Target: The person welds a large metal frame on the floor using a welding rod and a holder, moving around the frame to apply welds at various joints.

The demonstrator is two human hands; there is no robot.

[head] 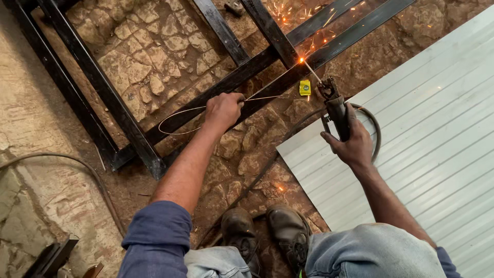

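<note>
Sparking electrode holder (337, 110) at black frame (267, 72)

I take this for an open-air metalworking yard, a rough welding spot rather than a fitted shop. The ground (154, 51) I look down on is cracked stone and packed dirt, not a bench or a poured floor. A frame of dark steel bars (242, 72) lies flat on it, and sparks (301, 60) fly where a welding rod meets a joint. A corrugated metal sheet (427, 128) lies to one side, a cable (62, 164) snakes across the dirt, and a small yellow tape measure (305, 87) sits by the bars.
</note>
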